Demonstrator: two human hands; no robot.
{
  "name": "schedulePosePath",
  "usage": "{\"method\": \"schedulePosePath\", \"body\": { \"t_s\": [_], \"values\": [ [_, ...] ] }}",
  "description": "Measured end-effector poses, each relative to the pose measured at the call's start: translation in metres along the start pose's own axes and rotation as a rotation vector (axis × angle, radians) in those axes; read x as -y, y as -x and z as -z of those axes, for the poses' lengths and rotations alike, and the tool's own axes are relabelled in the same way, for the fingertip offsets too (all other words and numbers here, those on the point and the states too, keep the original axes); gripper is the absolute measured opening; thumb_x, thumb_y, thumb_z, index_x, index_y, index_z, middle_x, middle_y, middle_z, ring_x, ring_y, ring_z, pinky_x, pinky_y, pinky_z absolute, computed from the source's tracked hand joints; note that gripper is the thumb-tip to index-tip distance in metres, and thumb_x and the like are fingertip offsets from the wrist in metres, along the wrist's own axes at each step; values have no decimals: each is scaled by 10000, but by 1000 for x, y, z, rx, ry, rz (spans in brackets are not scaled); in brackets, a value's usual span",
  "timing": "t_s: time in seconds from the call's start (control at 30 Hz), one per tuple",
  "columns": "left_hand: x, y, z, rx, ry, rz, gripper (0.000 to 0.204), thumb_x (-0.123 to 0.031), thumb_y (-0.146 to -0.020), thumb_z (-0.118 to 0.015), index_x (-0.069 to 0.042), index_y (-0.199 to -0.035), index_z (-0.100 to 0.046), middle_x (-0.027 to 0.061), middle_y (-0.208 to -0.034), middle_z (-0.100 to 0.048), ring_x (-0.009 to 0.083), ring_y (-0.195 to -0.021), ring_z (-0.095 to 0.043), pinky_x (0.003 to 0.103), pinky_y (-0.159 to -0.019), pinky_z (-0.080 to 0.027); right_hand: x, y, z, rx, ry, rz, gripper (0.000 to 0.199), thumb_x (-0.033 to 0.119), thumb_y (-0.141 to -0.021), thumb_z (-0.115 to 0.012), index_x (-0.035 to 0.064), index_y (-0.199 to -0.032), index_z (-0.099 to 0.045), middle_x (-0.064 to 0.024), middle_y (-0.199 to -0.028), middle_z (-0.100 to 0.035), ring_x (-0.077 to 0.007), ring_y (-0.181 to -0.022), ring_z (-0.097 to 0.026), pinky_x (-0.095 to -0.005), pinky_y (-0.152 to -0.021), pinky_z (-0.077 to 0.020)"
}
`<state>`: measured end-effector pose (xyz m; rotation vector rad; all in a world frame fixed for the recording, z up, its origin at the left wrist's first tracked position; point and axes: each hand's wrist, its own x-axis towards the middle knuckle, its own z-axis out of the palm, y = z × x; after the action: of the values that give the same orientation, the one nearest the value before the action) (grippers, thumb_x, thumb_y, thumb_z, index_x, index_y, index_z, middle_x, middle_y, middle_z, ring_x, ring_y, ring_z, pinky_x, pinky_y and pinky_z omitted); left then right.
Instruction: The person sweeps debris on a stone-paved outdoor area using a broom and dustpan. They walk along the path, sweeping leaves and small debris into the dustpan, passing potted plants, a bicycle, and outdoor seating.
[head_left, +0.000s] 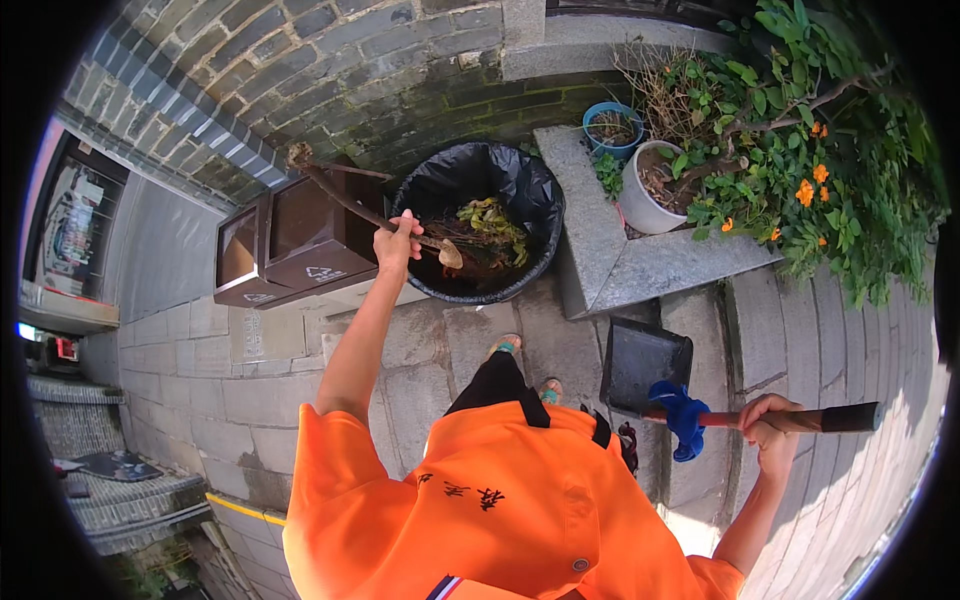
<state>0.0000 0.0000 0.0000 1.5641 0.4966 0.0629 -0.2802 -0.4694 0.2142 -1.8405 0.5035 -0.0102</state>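
Observation:
My left hand (398, 243) is closed around a thin brown branch (345, 198) and holds it slantwise over the left rim of a round bin lined with a black bag (548, 200). One end of the branch is knobby; the other has a pale, broad tip just above the bin's contents. Inside lie dry twigs and yellow-green leaves (490, 222). Off to the right, my right hand (770, 430) grips the long handle of a black dustpan (648, 362). A blue cloth (680, 420) is tied round that handle near the pan, which is low by the paving.
A brown two-part litter box (315, 235) stands left of the bin, against a brick wall (400, 60). To the right is a stone ledge (650, 265) with a white pot (650, 200), a blue pot (612, 130) and an orange-flowered bush (805, 190). Stone steps (790, 320) run along the right.

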Motion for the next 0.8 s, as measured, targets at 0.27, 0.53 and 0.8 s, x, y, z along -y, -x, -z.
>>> {"method": "schedulePosePath", "body": {
  "t_s": [0.27,0.53,0.8],
  "values": [
    [86,-116,-84,49,-585,260,486,-387,-794,-647,-12,-1074,-515,123,-842,-614,210,-572,-589,338,-502,-505,25,-10,-41,-297,111,-171,63,17,-492,-447,-13,-524,-491,-89,-553,-539,-108,-443,-418,-218,-408,-322],
    [226,-104,-125,158,-723,277,483,-334,-770,-666,-98,-1164,-513,133,-1003,-598,242,-806,-616,373,-652,-501,25,-7,-71,-374,88,-244,75,-5,-496,-449,-17,-544,-506,-93,-559,-551,-118,-432,-446,-221,-414,-345],
    [219,-50,-106,551,-656,514,191,-213,-823,-574,-74,-934,-643,52,-732,-654,134,-543,-621,252,-444,-494,14,14,-70,-399,32,-258,76,-4,-496,-470,-10,-557,-516,-77,-574,-564,-106,-438,-443,-223,-412,-323]
  ]
}}
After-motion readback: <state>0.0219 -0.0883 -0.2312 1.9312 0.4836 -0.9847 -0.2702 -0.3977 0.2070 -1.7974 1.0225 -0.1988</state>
